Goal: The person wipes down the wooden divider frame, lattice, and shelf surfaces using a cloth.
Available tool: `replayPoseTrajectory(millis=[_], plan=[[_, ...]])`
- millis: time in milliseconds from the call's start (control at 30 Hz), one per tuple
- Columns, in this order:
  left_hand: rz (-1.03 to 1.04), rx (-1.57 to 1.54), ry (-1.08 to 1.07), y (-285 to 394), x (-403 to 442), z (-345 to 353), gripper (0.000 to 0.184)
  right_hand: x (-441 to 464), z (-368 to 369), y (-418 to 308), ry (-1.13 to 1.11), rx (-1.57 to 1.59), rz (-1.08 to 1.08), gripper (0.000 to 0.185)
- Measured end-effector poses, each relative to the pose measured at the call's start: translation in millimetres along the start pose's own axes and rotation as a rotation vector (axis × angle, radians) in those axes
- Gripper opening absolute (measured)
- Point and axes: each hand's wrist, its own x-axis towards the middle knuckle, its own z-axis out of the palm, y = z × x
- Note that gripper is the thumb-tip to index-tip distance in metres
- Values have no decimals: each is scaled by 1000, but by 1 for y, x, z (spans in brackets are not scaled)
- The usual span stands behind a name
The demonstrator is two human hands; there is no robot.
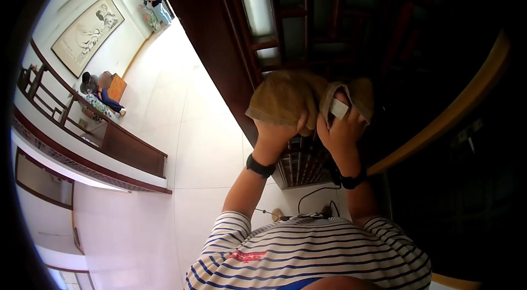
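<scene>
A brown cloth [286, 94] is bunched in front of a dark wooden lattice panel [285, 13]. My left hand [279, 130] grips its left part, with most of the fingers hidden beneath the fabric and the thumb showing at the edge. Around the right part my right hand [341, 130] is closed, its fingers partly covered by a fold. A small white label [338, 108] shows by the fingers of that hand. Whether this is one cloth or two pieces I cannot tell. Both wrists wear black bands.
A dark wooden post [203, 32] borders the panel on the left. Beyond it lies a pale tiled floor [203, 147]. One person sits on a wooden bench [117, 89] below a framed painting [88, 34]; another stands farther back. A curved wooden rail [439, 125] runs along the right.
</scene>
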Motion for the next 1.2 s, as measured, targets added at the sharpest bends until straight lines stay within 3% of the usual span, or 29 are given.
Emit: replayPoseTrajectory(millis=[167,533,733,800,933,1000,1067,1200], plan=[[55,6,51,4,-1,2,44,-14,4,-4,-45,-94,64,57],[53,30,98,6,0,0,42,-5,5,1,36,-74,-17,53],[30,30,56,4,-13,1,43,-15,9,8,13,-71,-5,50],[-135,-202,-17,5,-26,6,43,-22,11,10,14,-77,-15,49],[-14,-119,-53,10,-47,10,39,-38,9,13,-81,-86,-34,46],[-67,-249,-138,15,-55,8,35,-47,10,16,-132,-89,-14,45],[-100,-231,-135,15,-82,24,34,-59,14,19,-85,-124,-97,46],[-153,-192,-169,15,-115,42,31,-76,18,20,-129,-111,-33,46]])
